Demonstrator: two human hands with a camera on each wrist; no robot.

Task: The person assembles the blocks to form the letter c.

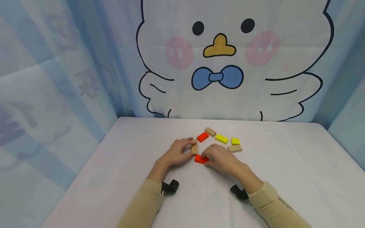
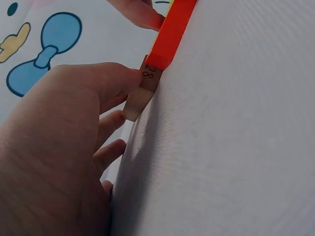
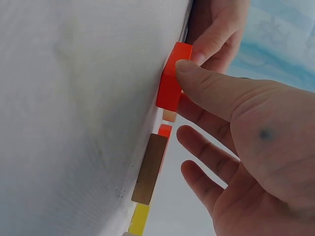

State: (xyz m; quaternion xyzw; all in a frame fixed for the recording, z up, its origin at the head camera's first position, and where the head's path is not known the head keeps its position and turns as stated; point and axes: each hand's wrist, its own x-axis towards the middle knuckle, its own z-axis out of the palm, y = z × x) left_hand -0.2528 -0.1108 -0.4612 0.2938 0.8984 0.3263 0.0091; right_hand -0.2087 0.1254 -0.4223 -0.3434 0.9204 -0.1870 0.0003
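Observation:
My left hand (image 1: 177,152) holds a plain wooden block (image 1: 195,149) between thumb and fingers at the left side of a ring of blocks. In the left wrist view, dark marks like "28" show on the end of that wooden block (image 2: 142,96). Low on the ring, my right hand (image 1: 221,159) pinches a red block (image 1: 199,159), its thumb on the near face in the right wrist view. This red block (image 3: 171,81) lies against the near end of the wooden one. Part of it is hidden by the right fingers.
Farther round the ring lie another red block (image 1: 202,137), a wooden block (image 1: 210,131), a yellow block (image 1: 221,138), a second yellow block (image 1: 235,141) and a wooden block (image 1: 234,148). They rest on a white-covered table (image 1: 285,177) before a printed curtain (image 1: 219,104).

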